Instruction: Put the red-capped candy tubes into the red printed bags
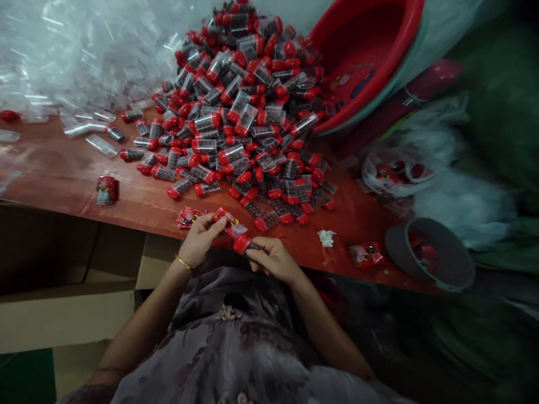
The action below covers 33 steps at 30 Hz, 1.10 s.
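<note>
Near the table's front edge, my left hand (pixel 201 238) pinches a small red printed plastic sleeve (pixel 231 223) by its upper left corner. My right hand (pixel 272 258) is closed round a clear tube with a red cap (pixel 243 243); its capped end points up and left toward the sleeve's lower end. Dark contents show through the tube, partly hidden by my fingers. Beside my left fingers lie more red printed sleeves (pixel 188 217) on the table. Just beyond my hands rises a large heap of red-capped tubes (pixel 248 118).
Clear empty tubes (pixel 92 50) are piled at the back left. A red basin (pixel 379 50) leans at the back right. A grey bucket (pixel 396 247) and a plastic bag (pixel 421 163) stand at right. A wrapped bundle (pixel 106 190) lies left. Cardboard boxes (pixel 71 320) sit below the red table (pixel 147 207).
</note>
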Tool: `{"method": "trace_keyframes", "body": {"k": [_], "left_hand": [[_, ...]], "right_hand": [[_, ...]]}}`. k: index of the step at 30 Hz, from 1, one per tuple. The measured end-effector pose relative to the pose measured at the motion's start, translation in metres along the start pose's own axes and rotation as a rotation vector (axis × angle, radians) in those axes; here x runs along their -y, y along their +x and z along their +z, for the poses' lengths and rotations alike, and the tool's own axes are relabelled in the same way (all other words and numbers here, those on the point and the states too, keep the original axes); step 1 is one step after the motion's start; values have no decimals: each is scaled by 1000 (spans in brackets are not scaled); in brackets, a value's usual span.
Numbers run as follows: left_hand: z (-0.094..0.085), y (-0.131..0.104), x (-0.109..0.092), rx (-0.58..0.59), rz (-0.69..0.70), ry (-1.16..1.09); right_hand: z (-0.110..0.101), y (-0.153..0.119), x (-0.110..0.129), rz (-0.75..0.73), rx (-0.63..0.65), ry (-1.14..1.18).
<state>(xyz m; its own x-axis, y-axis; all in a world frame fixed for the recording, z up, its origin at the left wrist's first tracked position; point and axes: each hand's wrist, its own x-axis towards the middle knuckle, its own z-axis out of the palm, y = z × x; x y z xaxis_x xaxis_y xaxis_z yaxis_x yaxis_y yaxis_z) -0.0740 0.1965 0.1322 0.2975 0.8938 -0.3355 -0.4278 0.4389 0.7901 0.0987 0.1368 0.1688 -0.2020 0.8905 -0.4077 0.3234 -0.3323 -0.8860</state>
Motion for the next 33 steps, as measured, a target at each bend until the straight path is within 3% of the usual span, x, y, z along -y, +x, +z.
{"method": "trace_keyframes", "body": {"k": [6,15,26,28,33], "left_hand": [[6,0,0,64,-39,6],[19,-3,13,48,-77,24],[34,-10,41,-110,-51,-198],[38,-13,44,-91,-37,-213],[41,-11,38,8,-85,-172]], "right_hand": [[2,2,-5,-11,-31,43],[1,4,-17,-6,-78,131],[31,12,-36,-117,-428,238],[32,13,-37,-140,-459,233],[22,15,-28,-172,-347,123]]}}
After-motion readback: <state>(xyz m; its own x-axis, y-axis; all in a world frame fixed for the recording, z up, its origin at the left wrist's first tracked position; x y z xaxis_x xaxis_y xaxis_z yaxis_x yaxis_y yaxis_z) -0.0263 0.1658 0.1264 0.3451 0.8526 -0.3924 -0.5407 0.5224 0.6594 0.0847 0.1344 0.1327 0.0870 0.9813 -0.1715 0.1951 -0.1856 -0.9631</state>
